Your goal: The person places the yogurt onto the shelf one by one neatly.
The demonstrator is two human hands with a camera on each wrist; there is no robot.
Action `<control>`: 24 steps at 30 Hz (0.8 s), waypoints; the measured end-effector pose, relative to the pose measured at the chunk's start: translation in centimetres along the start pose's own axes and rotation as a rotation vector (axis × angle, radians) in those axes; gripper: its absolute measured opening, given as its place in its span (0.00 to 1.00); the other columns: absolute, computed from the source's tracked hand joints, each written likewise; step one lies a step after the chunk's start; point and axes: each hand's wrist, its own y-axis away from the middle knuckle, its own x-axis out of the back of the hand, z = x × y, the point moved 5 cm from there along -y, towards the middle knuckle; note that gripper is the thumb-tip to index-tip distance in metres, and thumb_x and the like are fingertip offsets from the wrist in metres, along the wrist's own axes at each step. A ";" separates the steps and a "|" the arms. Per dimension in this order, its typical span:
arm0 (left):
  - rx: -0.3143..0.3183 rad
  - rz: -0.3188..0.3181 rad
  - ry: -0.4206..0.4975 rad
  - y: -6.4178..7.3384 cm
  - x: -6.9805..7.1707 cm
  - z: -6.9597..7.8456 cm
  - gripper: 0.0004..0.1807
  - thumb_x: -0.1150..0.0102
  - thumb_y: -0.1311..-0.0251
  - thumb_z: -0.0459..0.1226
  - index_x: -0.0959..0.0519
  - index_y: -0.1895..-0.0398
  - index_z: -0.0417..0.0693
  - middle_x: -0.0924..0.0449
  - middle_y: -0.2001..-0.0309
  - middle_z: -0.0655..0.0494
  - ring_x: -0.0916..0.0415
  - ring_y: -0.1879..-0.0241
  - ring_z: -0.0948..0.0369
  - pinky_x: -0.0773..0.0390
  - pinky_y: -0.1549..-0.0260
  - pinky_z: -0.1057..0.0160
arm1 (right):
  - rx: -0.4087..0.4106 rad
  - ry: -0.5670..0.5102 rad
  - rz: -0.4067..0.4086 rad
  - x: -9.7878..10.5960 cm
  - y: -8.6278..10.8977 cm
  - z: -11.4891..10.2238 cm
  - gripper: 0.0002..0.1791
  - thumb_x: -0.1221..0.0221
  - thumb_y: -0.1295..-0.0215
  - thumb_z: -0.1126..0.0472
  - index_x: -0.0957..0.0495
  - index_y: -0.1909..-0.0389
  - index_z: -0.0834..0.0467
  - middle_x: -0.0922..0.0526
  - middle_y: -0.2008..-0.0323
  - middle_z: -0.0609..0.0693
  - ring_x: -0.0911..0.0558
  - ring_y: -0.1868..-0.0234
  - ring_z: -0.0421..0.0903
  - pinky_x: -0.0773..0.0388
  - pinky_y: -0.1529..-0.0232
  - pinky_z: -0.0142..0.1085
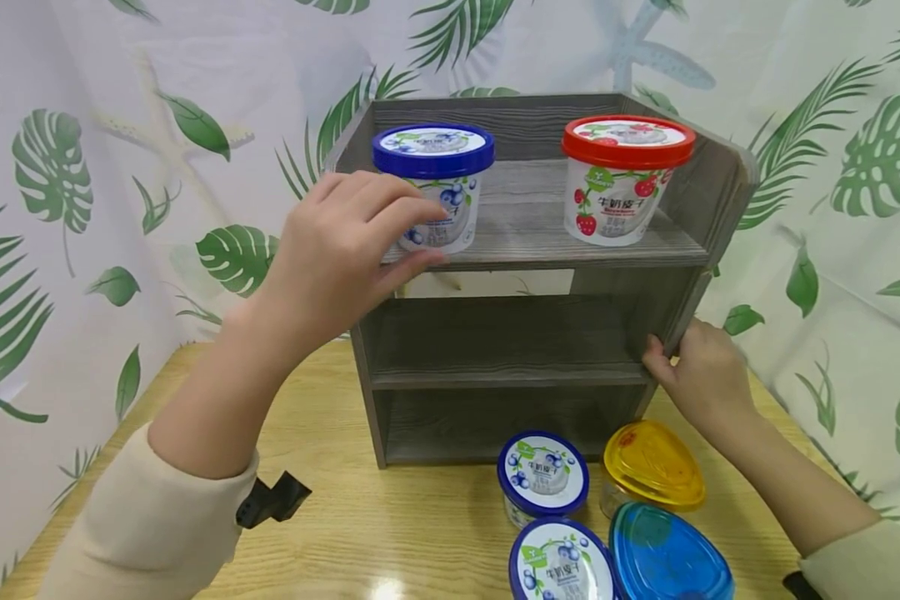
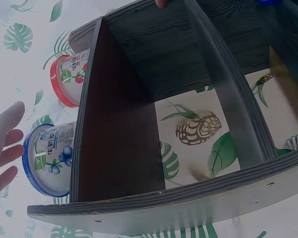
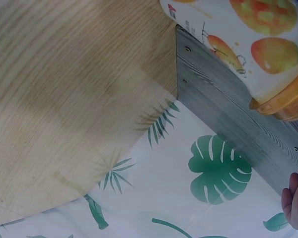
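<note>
Blueberry tub (image 1: 456, 171) is being borne by rack's top shelf (image 1: 525, 217), left grip (image 1: 345, 233) being held released beside it, side panel (image 1: 723, 208) being grasped by right grip (image 1: 705, 375). Light, slick handling is being presumed, below-lid hold advised.

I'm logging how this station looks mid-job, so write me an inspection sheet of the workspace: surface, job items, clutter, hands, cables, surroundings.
Surface: wood-grain table, visible part flat.
Job's things: grey shelf unit upright on the table; blueberry tub upright on its top board.
Clutter: strawberry tub, also on the top board, to the right; two more blueberry tubs, a yellow-lidded container and a blue-lidded container grouped low at front right.
Left hand: open beside the blueberry tub; contact unclear.
Right hand: grips the shelf unit's right side panel.
Cables: nothing seen.
Surroundings: leaf-print backdrop behind and at both sides.
</note>
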 end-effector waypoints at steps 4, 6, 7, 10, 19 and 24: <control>-0.025 -0.007 0.030 0.4 -0.2 0.8 0.16 0.33 0.46 0.43 0.19 0.60 0.42 0.17 0.62 0.49 0.21 0.57 0.52 0.24 0.57 0.55 | 0.005 -0.002 0.002 0.0 0.0 0.0 0.16 0.51 0.45 0.55 0.35 0.80 0.65 0.31 0.86 0.58 0.33 0.86 0.54 0.37 0.86 0.43; -0.034 -0.007 0.043 0.6 -0.3 1.2 0.16 0.33 0.46 0.43 0.19 0.60 0.42 0.17 0.62 0.49 0.21 0.58 0.52 0.24 0.57 0.55 | 0.005 -0.002 0.002 0.0 0.0 -0.1 0.16 0.51 0.45 0.55 0.35 0.80 0.65 0.31 0.86 0.58 0.33 0.86 0.54 0.37 0.86 0.43; -0.038 -0.006 0.049 0.7 -0.4 1.4 0.15 0.33 0.46 0.43 0.19 0.60 0.42 0.17 0.62 0.50 0.21 0.58 0.52 0.24 0.57 0.55 | 0.004 -0.003 0.000 0.0 0.0 -0.1 0.16 0.51 0.45 0.55 0.35 0.80 0.65 0.31 0.86 0.58 0.33 0.85 0.54 0.36 0.85 0.43; -0.056 -0.005 0.061 1.1 -0.6 2.0 0.15 0.33 0.46 0.44 0.19 0.61 0.43 0.17 0.62 0.51 0.20 0.59 0.53 0.24 0.57 0.56 | -0.001 -0.007 -0.008 0.0 0.0 -0.1 0.15 0.50 0.45 0.56 0.35 0.80 0.65 0.31 0.86 0.58 0.33 0.85 0.54 0.36 0.85 0.42; -0.097 -0.062 0.080 2.5 -1.9 4.1 0.15 0.34 0.45 0.45 0.18 0.60 0.45 0.17 0.63 0.54 0.20 0.59 0.57 0.24 0.56 0.59 | 0.004 -0.004 -0.003 0.0 0.0 0.0 0.16 0.50 0.45 0.55 0.35 0.80 0.64 0.32 0.86 0.57 0.33 0.86 0.54 0.37 0.85 0.42; -0.121 -0.087 0.089 3.6 -2.7 5.0 0.14 0.33 0.46 0.45 0.18 0.60 0.46 0.17 0.63 0.56 0.20 0.59 0.59 0.24 0.56 0.61 | 0.007 -0.003 0.000 -0.1 0.0 0.0 0.16 0.51 0.44 0.54 0.35 0.80 0.64 0.32 0.86 0.57 0.33 0.86 0.54 0.38 0.85 0.42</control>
